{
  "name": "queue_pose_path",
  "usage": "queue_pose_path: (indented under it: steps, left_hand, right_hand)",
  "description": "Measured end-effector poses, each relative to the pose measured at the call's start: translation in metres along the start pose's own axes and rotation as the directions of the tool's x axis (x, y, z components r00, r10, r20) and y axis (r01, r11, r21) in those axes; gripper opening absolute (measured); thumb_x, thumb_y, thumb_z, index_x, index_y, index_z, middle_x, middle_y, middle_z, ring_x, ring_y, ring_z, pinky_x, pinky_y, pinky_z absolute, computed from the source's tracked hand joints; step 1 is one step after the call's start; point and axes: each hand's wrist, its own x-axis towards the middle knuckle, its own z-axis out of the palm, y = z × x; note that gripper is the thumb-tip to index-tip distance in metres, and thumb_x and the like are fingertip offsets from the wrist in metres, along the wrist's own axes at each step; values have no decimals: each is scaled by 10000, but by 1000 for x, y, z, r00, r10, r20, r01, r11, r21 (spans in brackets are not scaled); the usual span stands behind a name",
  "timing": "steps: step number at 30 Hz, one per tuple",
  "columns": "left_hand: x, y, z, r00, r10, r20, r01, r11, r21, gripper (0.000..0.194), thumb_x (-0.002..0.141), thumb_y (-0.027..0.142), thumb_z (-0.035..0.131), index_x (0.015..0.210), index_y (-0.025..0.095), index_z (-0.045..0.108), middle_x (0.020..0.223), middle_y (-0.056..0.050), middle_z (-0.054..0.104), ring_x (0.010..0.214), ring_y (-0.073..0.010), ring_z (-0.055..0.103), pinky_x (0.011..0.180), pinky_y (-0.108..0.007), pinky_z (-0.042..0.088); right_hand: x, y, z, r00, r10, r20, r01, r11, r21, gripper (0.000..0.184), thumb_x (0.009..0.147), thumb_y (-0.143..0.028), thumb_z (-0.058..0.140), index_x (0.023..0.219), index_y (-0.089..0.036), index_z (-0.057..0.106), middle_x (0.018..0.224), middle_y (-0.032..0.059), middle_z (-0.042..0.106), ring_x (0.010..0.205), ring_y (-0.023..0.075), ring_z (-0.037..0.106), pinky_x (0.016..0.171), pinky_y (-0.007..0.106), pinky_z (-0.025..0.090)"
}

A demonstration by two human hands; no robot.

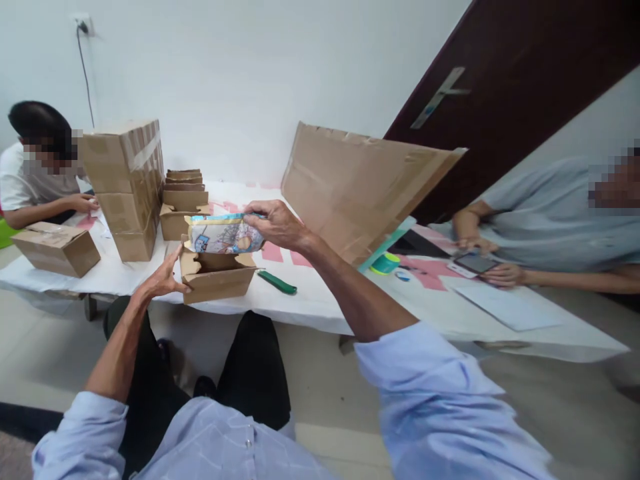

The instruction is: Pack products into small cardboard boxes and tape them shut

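My right hand [280, 223] pinches the right end of a printed plastic packet [225, 233], white and blue with coloured drawings. The packet lies lengthwise just above an open cardboard box [217, 285] near the table's front edge. At the left end of that box, my left hand [164, 275] grips its side, the thumb low on the front and the fingers higher up. What lies inside the box is hidden by the packet and the front wall. Right of the box rests a green box cutter [277, 281].
Taped boxes [123, 193] are stacked at left, beside a closed box [57, 248] and a row of open boxes [184, 207]. A large cardboard sheet [360, 193] leans behind, near a roll of tape [385, 263]. People sit at both ends; the right one holds a phone [475, 263].
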Motion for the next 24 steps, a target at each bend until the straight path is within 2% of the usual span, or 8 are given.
queue_pose_path:
  steps: [4, 7, 10, 12, 14, 17, 21, 24]
  left_hand:
    - [-1, 32, -32, 994, -12, -111, 12, 1000, 7, 936, 747, 468, 903, 1587, 266, 544, 1671, -174, 473, 1543, -427, 465, 1115, -562, 562]
    - [7, 75, -36, 992, 36, -118, -56, 983, -176, 1001, 737, 513, 938, 1610, 276, 510, 1621, -151, 558, 1524, -403, 510, 1125, -505, 563]
    - [19, 109, -24, 995, 37, -94, -64, 952, -300, 836, 668, 542, 987, 1374, 194, 704, 1312, -121, 757, 1231, -348, 718, 1003, -427, 630]
    - [27, 122, -18, 981, 3, -195, -74, 931, -358, 679, 647, 574, 990, 1136, 157, 771, 1037, -79, 794, 929, -259, 759, 802, -347, 657]
    - [34, 127, -16, 938, -29, -345, -123, 904, -410, 621, 635, 596, 989, 1012, 157, 764, 897, -42, 767, 739, -183, 705, 642, -281, 620]
    - [48, 128, -18, 881, -72, -468, -179, 864, -470, 649, 600, 616, 995, 995, 165, 745, 882, -23, 751, 684, -150, 673, 551, -246, 589]
    - [66, 121, -23, 887, -160, -433, -82, 869, -489, 688, 554, 633, 1005, 976, 157, 744, 860, -20, 732, 683, -152, 672, 499, -239, 587]
    - [72, 106, -24, 915, -232, -329, 45, 871, -490, 684, 535, 610, 1013, 961, 142, 755, 851, -31, 740, 669, -139, 661, 499, -230, 584]
  right_hand:
    - [-1, -4, -7, 998, 49, 33, -55, 983, 177, 250, 870, -388, 618, 820, -160, 708, 776, 13, 634, 708, 146, 548, 680, 288, 443]
    - [3, -11, -5, 993, 69, 97, -93, 957, 274, 297, 850, -452, 700, 799, -159, 706, 765, 14, 628, 698, 143, 562, 640, 274, 439]
    - [6, -18, -1, 989, 72, 130, -112, 936, 334, 371, 832, -524, 766, 784, -160, 711, 767, 16, 645, 715, 146, 588, 643, 265, 461]
    - [6, -20, 0, 992, 100, 75, -123, 899, 420, 452, 843, -614, 772, 868, -163, 735, 838, 32, 694, 775, 162, 636, 686, 270, 511]
    - [5, -18, 1, 990, 138, 11, -121, 827, 549, 568, 840, -724, 758, 1008, -182, 741, 958, 54, 741, 884, 191, 694, 765, 296, 574]
    - [6, -11, 10, 989, 150, 10, -115, 715, 690, 714, 730, -790, 839, 1135, -214, 721, 1062, 66, 772, 1005, 237, 735, 862, 353, 628]
    - [16, 8, 40, 971, 240, -7, -155, 648, 746, 726, 618, -703, 956, 1103, -210, 737, 980, 60, 800, 940, 259, 761, 791, 356, 655]
    - [21, 26, 65, 916, 400, 38, -276, 556, 784, 637, 629, -654, 961, 1016, -203, 734, 888, 54, 801, 836, 245, 769, 690, 331, 652]
